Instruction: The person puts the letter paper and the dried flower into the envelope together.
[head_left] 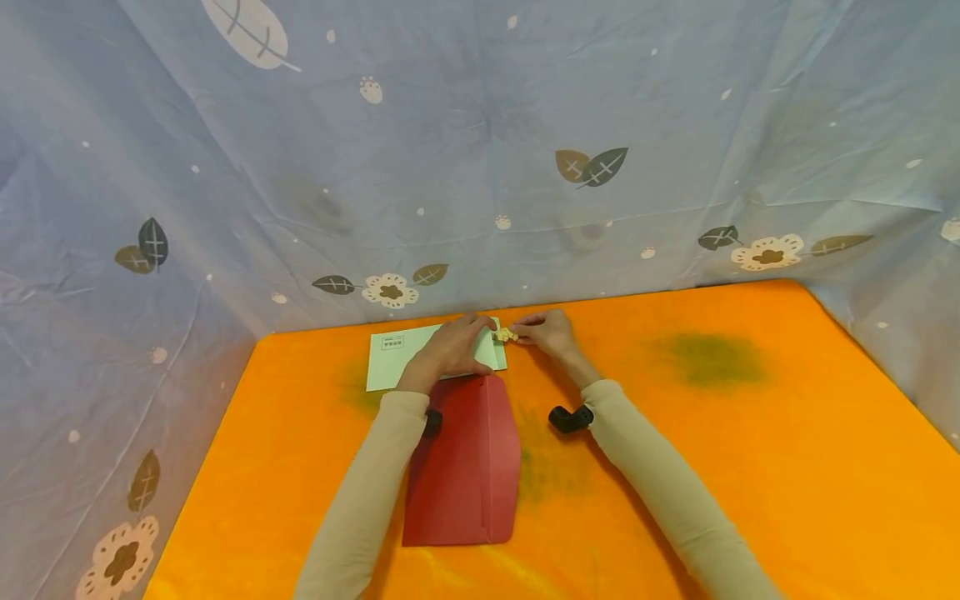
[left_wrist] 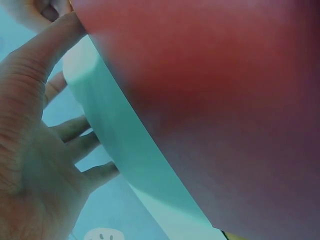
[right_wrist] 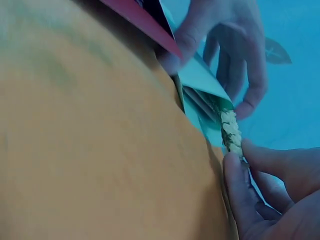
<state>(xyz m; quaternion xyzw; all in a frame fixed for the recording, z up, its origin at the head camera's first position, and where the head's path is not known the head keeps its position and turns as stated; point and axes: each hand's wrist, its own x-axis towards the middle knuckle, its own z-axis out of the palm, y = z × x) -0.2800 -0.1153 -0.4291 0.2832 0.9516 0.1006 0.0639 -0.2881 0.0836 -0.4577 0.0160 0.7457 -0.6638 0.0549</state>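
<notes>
A pale green envelope with a small printed box lies near the back of the table, its mouth facing right. My left hand spans it and grips it near the mouth, thumb at the near edge and fingers at the far edge. In the right wrist view the mouth gapes, with folded layers showing inside. My right hand pinches a small sprig of cream-yellow dried flowers between thumb and fingers. The flower end sits right at the envelope's mouth. Below my left hand lies a red envelope, its flap spread to the right.
An orange cloth with green patches covers the table. A grey-blue curtain with leaf and flower prints hangs close behind the table's back edge and along its left side. Black wrist cameras sit on both cuffs.
</notes>
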